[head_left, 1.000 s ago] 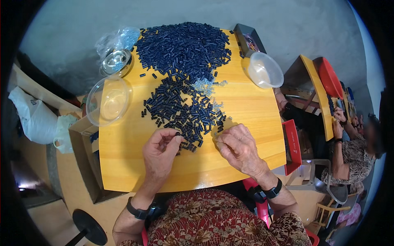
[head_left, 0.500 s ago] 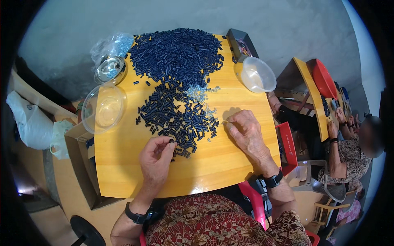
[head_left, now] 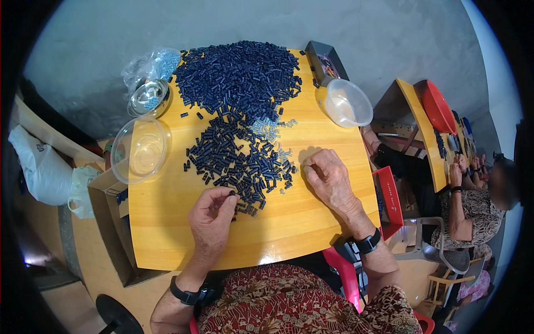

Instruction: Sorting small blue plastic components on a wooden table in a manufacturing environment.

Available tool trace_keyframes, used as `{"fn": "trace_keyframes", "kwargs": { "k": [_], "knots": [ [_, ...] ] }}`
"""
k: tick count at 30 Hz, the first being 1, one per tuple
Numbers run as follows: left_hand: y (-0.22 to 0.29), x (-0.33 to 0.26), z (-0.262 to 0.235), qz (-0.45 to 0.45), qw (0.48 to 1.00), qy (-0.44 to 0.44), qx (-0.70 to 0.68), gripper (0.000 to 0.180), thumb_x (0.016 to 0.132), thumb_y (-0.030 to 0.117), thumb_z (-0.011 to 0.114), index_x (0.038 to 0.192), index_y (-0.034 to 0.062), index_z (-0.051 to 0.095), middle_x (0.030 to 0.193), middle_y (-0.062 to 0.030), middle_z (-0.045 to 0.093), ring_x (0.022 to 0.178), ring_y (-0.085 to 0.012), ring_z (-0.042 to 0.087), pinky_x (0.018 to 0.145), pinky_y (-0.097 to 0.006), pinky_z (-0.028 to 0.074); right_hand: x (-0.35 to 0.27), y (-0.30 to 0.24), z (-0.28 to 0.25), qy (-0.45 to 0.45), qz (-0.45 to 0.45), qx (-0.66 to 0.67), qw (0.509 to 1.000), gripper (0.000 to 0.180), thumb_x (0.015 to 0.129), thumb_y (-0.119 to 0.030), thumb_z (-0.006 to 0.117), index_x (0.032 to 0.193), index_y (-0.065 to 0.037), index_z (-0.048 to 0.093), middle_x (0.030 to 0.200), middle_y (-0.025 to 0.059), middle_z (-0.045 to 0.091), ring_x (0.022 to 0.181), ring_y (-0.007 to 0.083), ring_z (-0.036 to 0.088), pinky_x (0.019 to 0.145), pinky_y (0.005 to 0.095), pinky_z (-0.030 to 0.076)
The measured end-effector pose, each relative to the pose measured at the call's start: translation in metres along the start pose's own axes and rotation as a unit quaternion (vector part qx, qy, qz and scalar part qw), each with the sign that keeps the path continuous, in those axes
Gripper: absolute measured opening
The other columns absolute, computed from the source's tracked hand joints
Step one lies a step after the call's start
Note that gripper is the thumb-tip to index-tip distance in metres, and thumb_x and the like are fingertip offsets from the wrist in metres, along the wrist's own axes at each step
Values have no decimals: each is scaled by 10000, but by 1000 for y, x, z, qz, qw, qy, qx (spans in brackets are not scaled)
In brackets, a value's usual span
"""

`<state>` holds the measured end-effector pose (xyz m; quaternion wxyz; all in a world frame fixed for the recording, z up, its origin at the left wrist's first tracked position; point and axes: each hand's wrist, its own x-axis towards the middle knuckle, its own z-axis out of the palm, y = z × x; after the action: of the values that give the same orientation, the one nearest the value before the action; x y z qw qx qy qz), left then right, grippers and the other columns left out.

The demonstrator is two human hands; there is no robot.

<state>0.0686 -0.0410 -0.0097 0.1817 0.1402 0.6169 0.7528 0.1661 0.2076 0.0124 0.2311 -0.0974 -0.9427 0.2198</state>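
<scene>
My left hand (head_left: 211, 221) pinches one small dark blue plastic piece (head_left: 232, 193) between thumb and fingertips, just at the near edge of a loose heap of like pieces (head_left: 239, 156). Beyond this heap, a larger mound of the same dark pieces (head_left: 239, 78) covers the far part of the table. Small silvery metal bits (head_left: 266, 128), too fine to name, lie along the heap's right side. To the right of them, my right hand (head_left: 332, 181) hovers at the tabletop with thumb and fingers curled together; whatever its fingertips hold cannot be made out.
On the yellow table (head_left: 167, 234) stand a clear tub (head_left: 161, 158) at left, a metal bowl (head_left: 158, 111) with pale blue bits, a translucent tub (head_left: 364, 111) and a grey tray (head_left: 320, 58) at right. A red box (head_left: 392, 206) sits beside the table. Another person (head_left: 464, 211) works at right.
My right hand has shifted very slightly left, its fingers curling closer. My left hand keeps its pinch on the dark piece. The person at right has moved their hands a little.
</scene>
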Motion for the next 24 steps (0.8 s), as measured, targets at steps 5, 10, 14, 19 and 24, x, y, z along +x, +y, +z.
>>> {"fn": "trace_keyframes", "kwargs": {
  "k": [5, 10, 14, 19, 24],
  "knots": [
    [-2, 0, 0, 1, 1000, -2, 9, 134, 912, -31, 640, 1044, -11, 636, 920, -26, 674, 805, -59, 600, 706, -203, 491, 21, -5, 0, 17, -27, 5, 999, 117, 812, -28, 665, 927, -13, 651, 870, 136, 610, 839, 327, 581, 779, 418, 490],
    [-3, 0, -2, 6, 1000, -5, 12, 119, 913, -20, 646, 1032, -9, 640, 918, -15, 669, 791, -48, 588, 693, -193, 479, 39, 12, 14, -23, -82, -6, 996, 161, 822, -50, 673, 982, -33, 675, 878, 133, 611, 846, 325, 579, 785, 418, 497],
    [-3, 0, 0, 4, 1000, -3, 6, 118, 912, -16, 649, 1029, -7, 642, 909, -8, 665, 786, -45, 583, 690, -190, 474, 42, 19, 18, -41, -92, 0, 995, 155, 815, -45, 673, 971, -39, 670, 868, 129, 601, 850, 323, 577, 780, 415, 497],
    [-5, 1, -5, -6, 1000, -20, 20, 130, 926, -14, 622, 1056, -13, 624, 978, -56, 668, 918, -132, 648, 849, -255, 515, 44, 15, 13, -70, -86, -29, 993, 100, 807, -55, 682, 882, -24, 624, 854, 134, 577, 856, 323, 572, 763, 418, 496],
    [-6, 2, -1, 9, 1000, 1, 6, 123, 906, -9, 661, 1029, -4, 645, 885, 2, 658, 770, -45, 584, 682, -192, 485, 39, 14, 13, -47, -106, -31, 993, 94, 812, -58, 677, 855, -21, 602, 823, 134, 565, 827, 327, 566, 755, 419, 497]
  ]
}}
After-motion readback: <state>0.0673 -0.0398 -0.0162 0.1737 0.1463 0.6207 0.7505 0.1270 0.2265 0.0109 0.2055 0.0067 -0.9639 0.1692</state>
